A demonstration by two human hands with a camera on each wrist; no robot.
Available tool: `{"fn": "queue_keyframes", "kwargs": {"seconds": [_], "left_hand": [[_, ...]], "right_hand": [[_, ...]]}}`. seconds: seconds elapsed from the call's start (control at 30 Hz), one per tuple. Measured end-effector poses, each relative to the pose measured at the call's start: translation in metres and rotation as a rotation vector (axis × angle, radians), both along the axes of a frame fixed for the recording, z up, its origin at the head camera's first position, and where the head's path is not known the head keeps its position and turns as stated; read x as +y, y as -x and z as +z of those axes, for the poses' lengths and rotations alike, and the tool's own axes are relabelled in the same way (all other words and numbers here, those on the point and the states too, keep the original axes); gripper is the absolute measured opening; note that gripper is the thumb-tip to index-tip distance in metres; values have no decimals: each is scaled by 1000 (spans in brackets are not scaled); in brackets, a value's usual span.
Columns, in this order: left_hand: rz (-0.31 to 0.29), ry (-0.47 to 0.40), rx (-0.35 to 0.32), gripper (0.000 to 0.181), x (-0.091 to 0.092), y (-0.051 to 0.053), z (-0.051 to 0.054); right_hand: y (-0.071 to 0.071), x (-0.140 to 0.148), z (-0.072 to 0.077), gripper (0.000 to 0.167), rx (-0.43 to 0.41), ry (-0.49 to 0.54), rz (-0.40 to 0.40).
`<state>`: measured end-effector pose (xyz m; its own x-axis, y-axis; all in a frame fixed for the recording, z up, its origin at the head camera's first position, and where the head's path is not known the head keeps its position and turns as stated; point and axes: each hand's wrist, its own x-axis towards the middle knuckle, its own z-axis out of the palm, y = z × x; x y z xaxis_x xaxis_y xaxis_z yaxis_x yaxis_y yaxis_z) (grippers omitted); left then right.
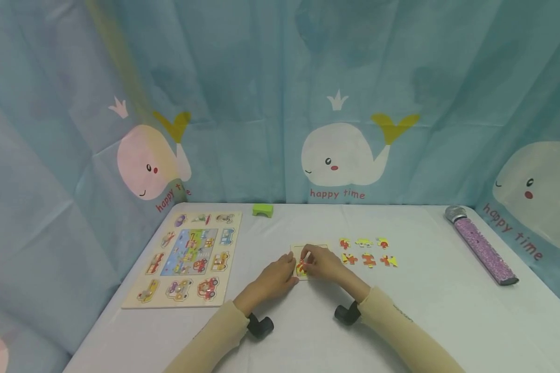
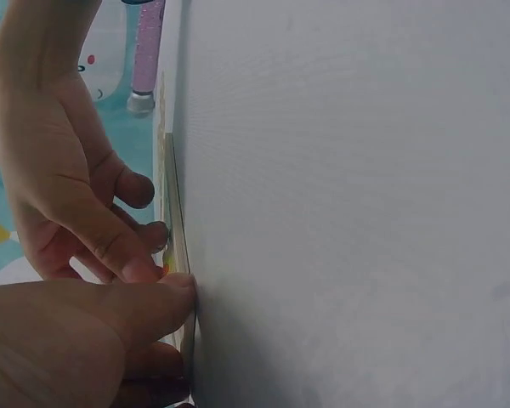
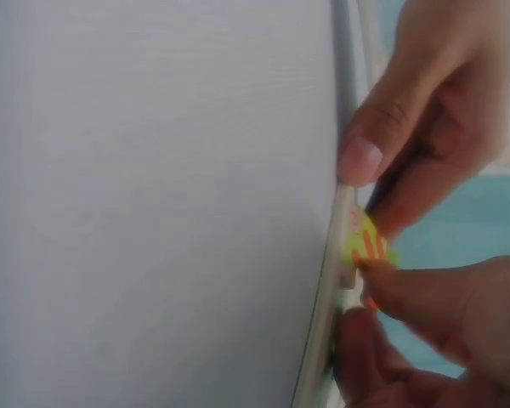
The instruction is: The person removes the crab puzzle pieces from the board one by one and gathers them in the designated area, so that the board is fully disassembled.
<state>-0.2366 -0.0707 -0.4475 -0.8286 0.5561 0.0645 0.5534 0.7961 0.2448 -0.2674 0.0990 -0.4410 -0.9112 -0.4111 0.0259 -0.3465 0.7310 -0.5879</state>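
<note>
A small wooden puzzle board (image 1: 318, 245) lies flat on the white table between both hands. My left hand (image 1: 278, 275) grips its left side, the thumb on the near edge and the other fingers along the side. Over the board, my right hand (image 1: 323, 261) pinches a yellow and red puzzle piece (image 3: 370, 242) between thumb and fingers. The piece stands tilted at the board's surface in the right wrist view. Right of the board, several loose puzzle pieces (image 1: 368, 260) lie in two rows. My right hand hides much of the board's inside.
At left lies a large wooden vehicle puzzle (image 1: 228, 290). A green arch block (image 1: 263, 210) stands near the back edge. To the far right is a purple glittery microphone (image 1: 485, 248). A blue whale-print curtain (image 1: 242, 103) hangs behind the table.
</note>
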Motion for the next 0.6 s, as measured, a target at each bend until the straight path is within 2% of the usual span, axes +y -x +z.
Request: {"fn": "queue_keyframes", "kwargs": {"seconds": [0.13, 0.3, 0.43, 0.6], "left_hand": [[21, 8, -22, 47, 1, -1, 0], [38, 15, -38, 50, 1, -1, 0], [47, 13, -59, 51, 0, -2, 2], [59, 31, -59, 53, 1, -2, 0]], "right_hand": [[3, 4, -2, 15, -22, 86, 19], [7, 8, -4, 9, -36, 128, 5], [7, 12, -3, 5, -65, 181, -45], [6, 28, 3, 9, -76, 259, -116]]}}
